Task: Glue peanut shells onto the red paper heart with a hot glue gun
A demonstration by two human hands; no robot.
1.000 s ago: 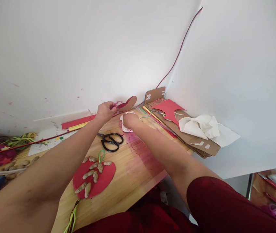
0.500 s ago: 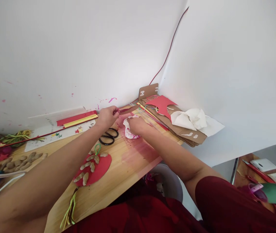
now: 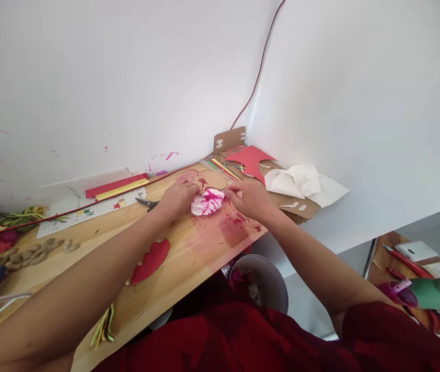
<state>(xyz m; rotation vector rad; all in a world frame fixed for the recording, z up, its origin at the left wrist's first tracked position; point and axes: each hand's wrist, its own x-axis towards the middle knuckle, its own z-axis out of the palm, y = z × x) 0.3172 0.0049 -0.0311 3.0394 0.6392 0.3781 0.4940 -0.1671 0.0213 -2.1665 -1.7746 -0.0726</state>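
A crumpled white tissue stained pink lies on the wooden table between my hands. My left hand rests curled against its left side, touching it. My right hand sits at its right side with fingers bent, the fingertips touching the tissue's edge. Just behind the tissue lies a brown cardboard cut-out. A pink stain marks the wood below my right hand.
Scissors peek out left of my left hand. A red cut-out lies under my left forearm, peanuts far left. Cardboard, red paper and white tissue pile up in the corner. A bin stands below the table edge.
My left hand has set the brown cut-out down flat and come to the tissue. My right hand has slid off the tissue to its right side. The view has shifted right.
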